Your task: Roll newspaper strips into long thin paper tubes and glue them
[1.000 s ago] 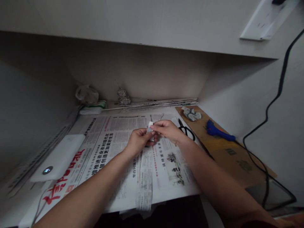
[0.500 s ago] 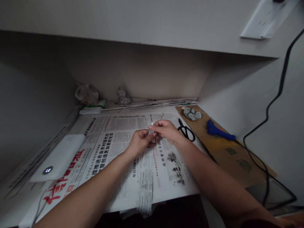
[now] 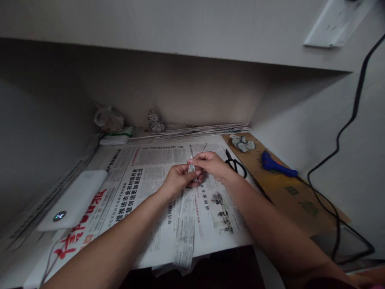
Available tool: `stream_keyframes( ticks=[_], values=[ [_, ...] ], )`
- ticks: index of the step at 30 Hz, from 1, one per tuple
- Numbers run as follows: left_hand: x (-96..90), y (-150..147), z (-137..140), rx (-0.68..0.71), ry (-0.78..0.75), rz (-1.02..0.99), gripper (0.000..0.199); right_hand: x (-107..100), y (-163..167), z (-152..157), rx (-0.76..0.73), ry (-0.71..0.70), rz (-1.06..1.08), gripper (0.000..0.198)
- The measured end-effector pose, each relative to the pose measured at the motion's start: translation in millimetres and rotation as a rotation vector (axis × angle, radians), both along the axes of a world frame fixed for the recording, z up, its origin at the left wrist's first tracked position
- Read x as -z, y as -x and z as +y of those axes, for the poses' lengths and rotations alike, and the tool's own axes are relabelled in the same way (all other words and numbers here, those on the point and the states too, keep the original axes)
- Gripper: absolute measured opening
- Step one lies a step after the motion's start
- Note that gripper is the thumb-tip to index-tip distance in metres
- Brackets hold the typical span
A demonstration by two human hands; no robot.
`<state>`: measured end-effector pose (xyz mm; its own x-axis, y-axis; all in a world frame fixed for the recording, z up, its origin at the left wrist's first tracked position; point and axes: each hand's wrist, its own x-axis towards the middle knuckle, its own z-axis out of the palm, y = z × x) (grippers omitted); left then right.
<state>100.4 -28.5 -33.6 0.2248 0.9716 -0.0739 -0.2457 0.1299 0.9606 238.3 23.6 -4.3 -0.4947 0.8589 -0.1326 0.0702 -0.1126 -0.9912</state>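
Over the newspaper sheets (image 3: 156, 160), my left hand (image 3: 177, 179) and my right hand (image 3: 212, 165) meet fingertip to fingertip. Both pinch the upper end of a newspaper strip (image 3: 184, 228), which looks narrowed or rolled between the fingers. Its lower part runs toward me and hangs past the table's front edge. A thin pale stick-like end (image 3: 205, 146) shows just beyond my right fingers; whether it belongs to the strip I cannot tell. Black-handled scissors (image 3: 236, 164) lie to the right of my right hand.
A blue glue gun (image 3: 278, 164) and a crumpled cloth or paper (image 3: 243, 143) rest on cardboard (image 3: 300, 200) at right. A white power bank (image 3: 75, 198) lies left. Thin paper rods (image 3: 204, 131), a plastic bag (image 3: 108, 119) and a grey woven-looking object (image 3: 155, 121) line the back.
My fingers have shifted slightly on the strip, and less of its white tip now shows above them. My arms have barely moved.
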Motion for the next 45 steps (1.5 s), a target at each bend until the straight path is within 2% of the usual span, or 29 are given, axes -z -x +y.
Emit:
stream_keyframes(
  ticks=[6, 12, 18, 24, 31, 35, 41, 43, 45],
  values=[
    [-0.2, -0.1, 0.8, 0.026, 0.016, 0.013, 0.027, 3.0, 1.9, -0.3, 0.012, 0.009, 0.034, 0.036],
    [1.1, 0.7, 0.7, 0.067, 0.002, -0.003, 0.027, -0.5, -1.0, -1.5, -0.088, -0.020, 0.043, 0.033],
    [2.7, -1.0, -2.0, 0.087, 0.022, 0.000, 0.028, -2.1, -0.9, -2.1, 0.024, 0.001, 0.010, 0.037],
    [2.7, 0.5, -1.6, 0.095, 0.035, 0.017, 0.026, -1.3, -0.3, -1.2, 0.019, -0.001, 0.046, 0.035],
    [0.6, 2.3, -0.8, 0.090, 0.032, -0.002, 0.026, -6.8, -7.3, -2.9, -0.202, 0.011, 0.040, 0.039],
    [2.9, 0.7, -0.9, 0.101, 0.026, 0.009, 0.026, -2.9, -6.3, -1.6, -0.128, 0.032, 0.023, 0.032],
    [2.0, 0.5, -0.9, 0.141, -0.015, 0.058, 0.028, 2.3, -1.7, 0.4, 0.017, 0.065, -0.003, 0.035],
    [0.7, 1.1, -1.1, 0.147, -0.003, 0.055, 0.028, 0.5, -3.4, 0.9, -0.021, 0.057, 0.004, 0.034],
    [-0.2, 1.5, -1.3, 0.146, 0.001, 0.043, 0.027, -1.7, -6.5, 2.0, -0.128, 0.037, 0.013, 0.034]
  ],
)
